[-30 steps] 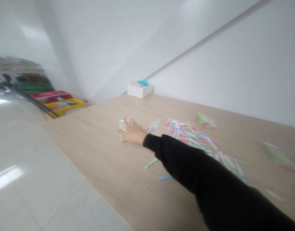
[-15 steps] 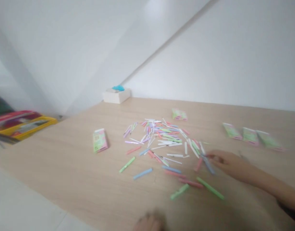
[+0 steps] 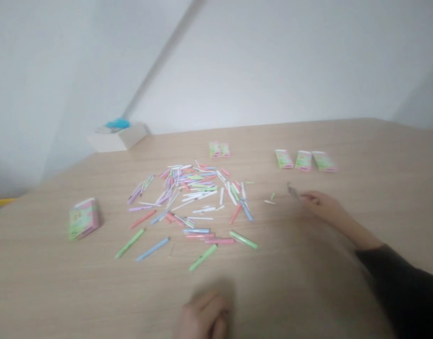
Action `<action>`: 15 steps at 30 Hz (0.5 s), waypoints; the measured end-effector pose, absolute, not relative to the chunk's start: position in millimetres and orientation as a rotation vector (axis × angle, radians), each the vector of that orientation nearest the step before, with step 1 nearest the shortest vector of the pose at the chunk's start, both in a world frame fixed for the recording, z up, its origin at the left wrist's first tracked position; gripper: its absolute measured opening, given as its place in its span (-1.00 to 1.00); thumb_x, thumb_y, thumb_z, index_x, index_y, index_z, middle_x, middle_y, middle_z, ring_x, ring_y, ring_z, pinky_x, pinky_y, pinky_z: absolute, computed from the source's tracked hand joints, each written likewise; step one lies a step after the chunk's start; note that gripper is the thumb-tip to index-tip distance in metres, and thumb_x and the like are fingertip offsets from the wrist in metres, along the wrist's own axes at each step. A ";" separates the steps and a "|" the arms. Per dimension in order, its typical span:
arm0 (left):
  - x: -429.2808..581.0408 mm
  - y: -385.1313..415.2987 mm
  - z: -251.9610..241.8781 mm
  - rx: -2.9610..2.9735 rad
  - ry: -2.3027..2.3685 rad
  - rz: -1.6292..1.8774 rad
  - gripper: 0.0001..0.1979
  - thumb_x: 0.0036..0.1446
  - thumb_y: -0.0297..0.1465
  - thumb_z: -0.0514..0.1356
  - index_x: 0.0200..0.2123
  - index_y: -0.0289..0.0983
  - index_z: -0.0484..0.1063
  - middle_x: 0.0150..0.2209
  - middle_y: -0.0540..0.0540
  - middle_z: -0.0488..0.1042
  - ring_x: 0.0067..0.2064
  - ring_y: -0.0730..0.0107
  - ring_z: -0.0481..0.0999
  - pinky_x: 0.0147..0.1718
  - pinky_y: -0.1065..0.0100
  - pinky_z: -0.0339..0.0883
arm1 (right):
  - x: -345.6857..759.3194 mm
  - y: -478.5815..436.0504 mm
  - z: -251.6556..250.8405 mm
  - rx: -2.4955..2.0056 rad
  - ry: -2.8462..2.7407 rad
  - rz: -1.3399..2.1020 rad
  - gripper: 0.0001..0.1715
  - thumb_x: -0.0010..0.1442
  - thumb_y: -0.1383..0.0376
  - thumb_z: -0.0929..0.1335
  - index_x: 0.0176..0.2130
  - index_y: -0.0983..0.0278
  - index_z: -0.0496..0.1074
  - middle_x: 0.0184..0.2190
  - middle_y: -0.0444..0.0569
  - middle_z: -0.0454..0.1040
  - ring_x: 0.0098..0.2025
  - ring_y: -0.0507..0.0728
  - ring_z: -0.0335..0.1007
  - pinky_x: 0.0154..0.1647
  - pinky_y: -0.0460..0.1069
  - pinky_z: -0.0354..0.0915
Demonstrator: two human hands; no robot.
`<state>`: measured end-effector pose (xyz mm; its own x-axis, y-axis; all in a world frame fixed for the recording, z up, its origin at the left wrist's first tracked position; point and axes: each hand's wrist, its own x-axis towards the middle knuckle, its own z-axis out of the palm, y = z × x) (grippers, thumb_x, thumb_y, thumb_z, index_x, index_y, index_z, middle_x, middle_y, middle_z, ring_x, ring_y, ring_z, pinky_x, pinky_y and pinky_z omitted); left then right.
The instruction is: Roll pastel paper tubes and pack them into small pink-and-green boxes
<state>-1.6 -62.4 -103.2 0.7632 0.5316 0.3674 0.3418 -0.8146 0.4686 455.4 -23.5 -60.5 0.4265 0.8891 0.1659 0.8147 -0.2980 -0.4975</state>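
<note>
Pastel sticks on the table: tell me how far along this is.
Looks done: three green-and-pink packets sit in a row at the far right, two more beyond the pile. In hand: the right hand is at a small grey bit, unclear what. Remaining: the loose pastel sticks lie scattered.

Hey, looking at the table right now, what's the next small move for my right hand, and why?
Probably pick up the small grey piece just past the fingertips of your right hand. It looks the nearest thing to that hand and lies apart from the main pile of coloured sticks, though it's too blurred to identify exactly.
</note>
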 end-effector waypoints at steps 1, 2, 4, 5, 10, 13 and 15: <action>4.8 -62.3 -101.2 2.587 0.664 0.654 -0.70 0.10 -0.67 0.00 -0.28 -0.22 0.42 -0.39 -0.05 0.53 -0.39 0.42 0.54 -0.43 0.49 0.35 | 456.8 -15.1 -61.0 -2.147 -1.462 0.183 -0.62 0.23 0.16 0.26 -0.12 0.17 0.60 -0.15 0.24 0.60 -0.31 0.32 0.51 -0.12 0.23 0.41; 10.8 -62.6 -99.8 2.590 0.671 0.619 -0.71 0.10 -0.66 0.00 -0.29 -0.22 0.42 -0.37 -0.05 0.54 -0.38 0.40 0.55 -0.43 0.48 0.34 | 456.3 -6.2 -61.4 -2.113 -1.504 0.182 -0.61 0.24 0.18 0.28 -0.07 0.20 0.60 -0.11 0.24 0.59 -0.27 0.31 0.51 -0.08 0.21 0.41; 21.2 -64.2 -98.3 2.592 0.707 0.566 -0.73 0.11 -0.64 0.02 -0.30 -0.21 0.43 -0.35 -0.06 0.56 -0.36 0.37 0.56 -0.42 0.45 0.34 | 451.2 10.9 -63.1 -2.027 -1.609 0.192 -0.59 0.21 0.22 0.34 0.01 0.25 0.59 -0.07 0.20 0.56 -0.18 0.28 0.52 0.01 0.17 0.41; 25.1 -65.1 -98.1 2.587 0.730 0.538 -0.74 0.12 -0.63 0.03 -0.30 -0.21 0.43 -0.33 -0.06 0.57 -0.34 0.35 0.57 -0.40 0.43 0.34 | 447.5 18.4 -64.6 -1.981 -1.661 0.200 -0.57 0.19 0.23 0.37 0.03 0.26 0.59 -0.06 0.17 0.55 -0.14 0.27 0.51 0.05 0.16 0.41; 30.7 -64.3 -97.0 2.482 0.791 0.517 -0.76 0.19 -0.60 0.03 -0.28 -0.21 0.44 -0.33 -0.07 0.56 -0.31 0.32 0.57 -0.35 0.41 0.35 | 438.3 35.4 -77.9 -1.826 -1.806 0.224 -0.53 0.17 0.35 0.35 0.06 0.27 0.58 -0.03 0.14 0.51 -0.15 0.21 0.51 0.00 0.13 0.46; 31.0 -61.2 -95.1 2.394 0.794 0.563 -0.76 0.23 -0.58 0.01 -0.32 -0.22 0.42 -0.38 -0.05 0.52 -0.35 0.35 0.53 -0.38 0.43 0.31 | 443.7 35.6 -86.2 -1.770 -1.856 0.216 -0.53 0.16 0.37 0.34 0.05 0.25 0.59 -0.03 0.13 0.49 -0.12 0.23 0.50 0.01 0.15 0.46; 33.3 -60.0 -93.6 2.359 0.822 0.574 -0.77 0.25 -0.57 0.01 -0.34 -0.22 0.41 -0.40 -0.04 0.52 -0.36 0.36 0.53 -0.38 0.42 0.29 | 447.8 37.9 -92.3 -1.741 -1.878 0.194 -0.57 0.17 0.33 0.36 0.02 0.23 0.61 -0.02 0.15 0.48 -0.01 0.28 0.48 0.10 0.20 0.42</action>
